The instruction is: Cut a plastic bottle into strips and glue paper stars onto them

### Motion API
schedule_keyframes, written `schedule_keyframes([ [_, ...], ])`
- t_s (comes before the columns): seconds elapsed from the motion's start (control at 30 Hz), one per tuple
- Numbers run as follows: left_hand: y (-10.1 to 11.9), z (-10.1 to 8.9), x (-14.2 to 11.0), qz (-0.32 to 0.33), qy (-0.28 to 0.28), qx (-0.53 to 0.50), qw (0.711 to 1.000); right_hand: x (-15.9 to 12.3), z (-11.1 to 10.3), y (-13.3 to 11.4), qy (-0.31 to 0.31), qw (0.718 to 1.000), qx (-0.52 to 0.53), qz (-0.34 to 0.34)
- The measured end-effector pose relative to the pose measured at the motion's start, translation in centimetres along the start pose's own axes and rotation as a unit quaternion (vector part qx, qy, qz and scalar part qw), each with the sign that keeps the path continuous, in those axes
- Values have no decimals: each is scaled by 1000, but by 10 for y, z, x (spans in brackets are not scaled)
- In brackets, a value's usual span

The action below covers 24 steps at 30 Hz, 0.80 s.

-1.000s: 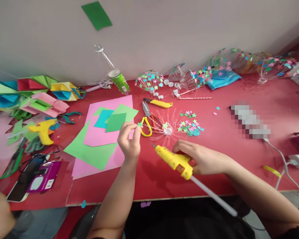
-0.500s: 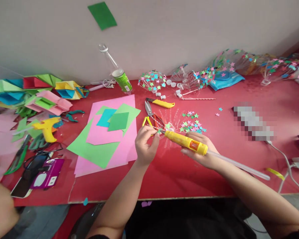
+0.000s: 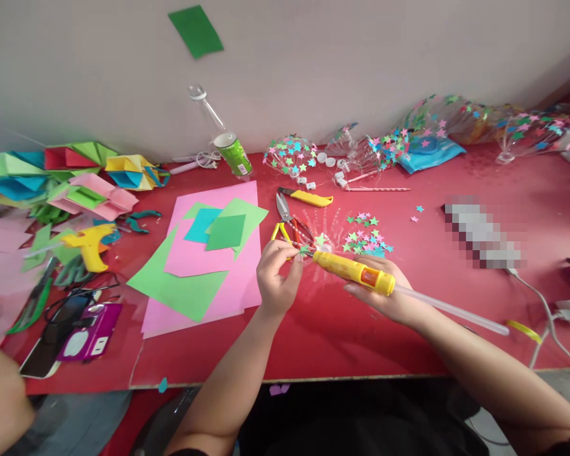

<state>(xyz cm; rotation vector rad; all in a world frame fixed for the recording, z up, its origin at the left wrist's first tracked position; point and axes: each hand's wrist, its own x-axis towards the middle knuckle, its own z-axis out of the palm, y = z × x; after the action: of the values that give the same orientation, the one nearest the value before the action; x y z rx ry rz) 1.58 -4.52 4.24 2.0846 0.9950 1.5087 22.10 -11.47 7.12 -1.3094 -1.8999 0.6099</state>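
My right hand (image 3: 384,288) is wrapped round a yellow hot glue gun (image 3: 346,271), a clear glue stick (image 3: 451,309) poking out of its back end. Between thumb and fingertips, my left hand (image 3: 279,273) pinches a small green paper star (image 3: 304,251). The gun's nozzle is at this star; whether they touch I cannot tell. Just behind lies a cut-open clear plastic piece (image 3: 323,244) with splayed strips, a light green star (image 3: 320,239) on it. Loose coloured stars (image 3: 367,239) are scattered right of it. Scissors or pliers with red and yellow handles (image 3: 285,233) lie partly behind my left hand.
Pink and green paper sheets (image 3: 190,291) lie to the left, a yellow box cutter (image 3: 312,199) behind. A clear bottle (image 3: 213,120) and star-covered plastic pieces (image 3: 292,155) line the wall. Far left are another yellow glue gun (image 3: 91,244), a phone and a person's arm (image 3: 2,392).
The glue gun has shifted very slightly left, its nozzle nearer the pinched star. My left hand has hardly moved.
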Motion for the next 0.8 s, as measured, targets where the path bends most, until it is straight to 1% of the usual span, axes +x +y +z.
schedule_keyframes([
  [0.47,0,0,-1,-6,7,-1,1000,0,0,-2,-15,999,5,28],
  [0.63,0,0,-1,-2,6,-4,1000,0,0,-1,-14,999,25,40],
  [0.8,-1,0,-1,-7,6,10,1000,0,2,2,-14,999,20,35],
])
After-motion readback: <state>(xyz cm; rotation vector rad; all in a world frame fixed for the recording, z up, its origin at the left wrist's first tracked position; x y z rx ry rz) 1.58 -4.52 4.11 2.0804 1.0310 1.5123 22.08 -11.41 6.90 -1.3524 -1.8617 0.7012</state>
